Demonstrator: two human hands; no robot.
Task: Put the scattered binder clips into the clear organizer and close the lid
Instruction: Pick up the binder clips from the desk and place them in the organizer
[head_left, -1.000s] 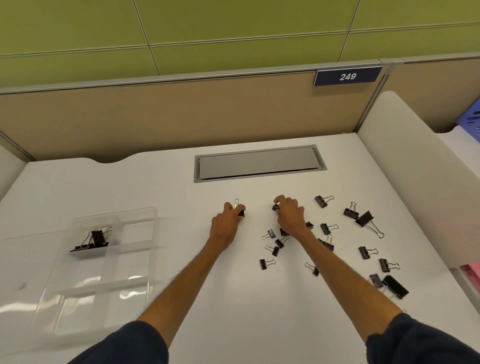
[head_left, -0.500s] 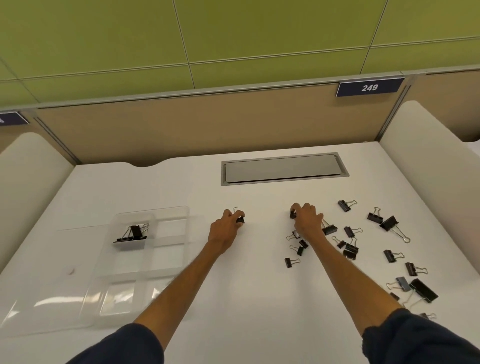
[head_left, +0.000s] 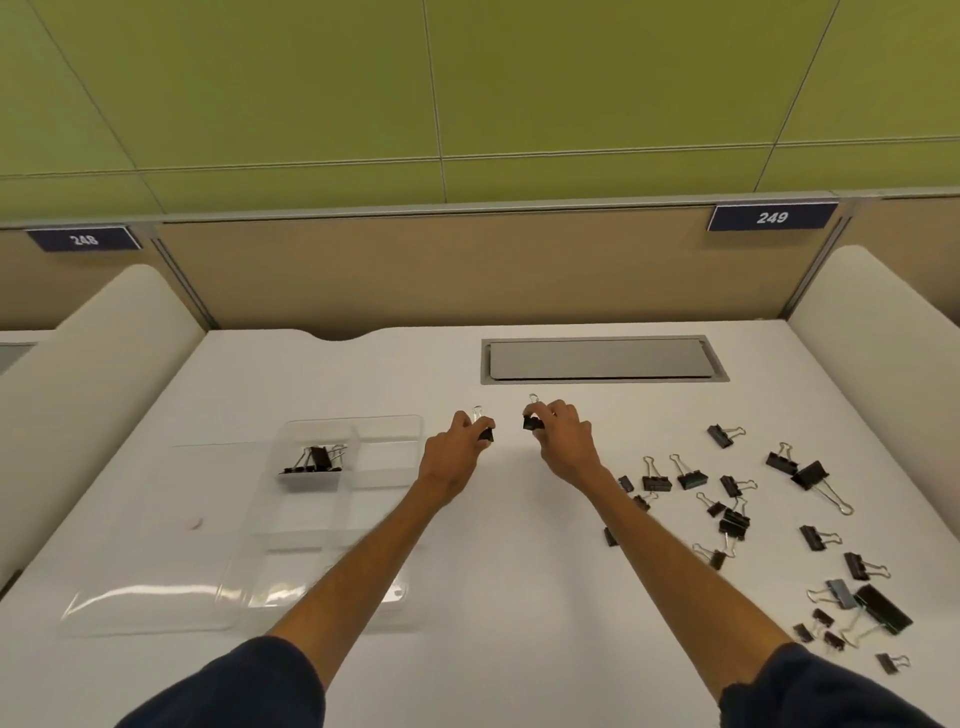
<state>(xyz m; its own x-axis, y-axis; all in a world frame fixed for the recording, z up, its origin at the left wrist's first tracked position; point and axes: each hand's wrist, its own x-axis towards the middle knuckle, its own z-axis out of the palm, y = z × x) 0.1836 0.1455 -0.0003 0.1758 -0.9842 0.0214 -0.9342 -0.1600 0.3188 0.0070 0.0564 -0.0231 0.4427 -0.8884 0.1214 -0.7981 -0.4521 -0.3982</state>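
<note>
My left hand (head_left: 451, 457) pinches a small black binder clip (head_left: 485, 432) with its wire handle pointing up, just right of the clear organizer (head_left: 387, 452). My right hand (head_left: 563, 441) pinches a second small black clip (head_left: 532, 422), close beside the first. The organizer lies open on the white desk, its flat lid (head_left: 140, 535) spread out to the left. Several black clips (head_left: 314, 460) sit in its far left compartment. Several more black clips (head_left: 732, 519) of mixed sizes are scattered on the desk to the right.
A grey cable hatch (head_left: 602, 359) is set into the desk beyond my hands. Cream side dividers (head_left: 883, 353) rise at both edges, and a tan partition closes the back. A long black clip (head_left: 883, 608) lies near the right front.
Both hands have lifted their clips and drawn together, the right hand moving left away from the scattered pile. The camera has turned left, so the organizer sits nearer the centre.
</note>
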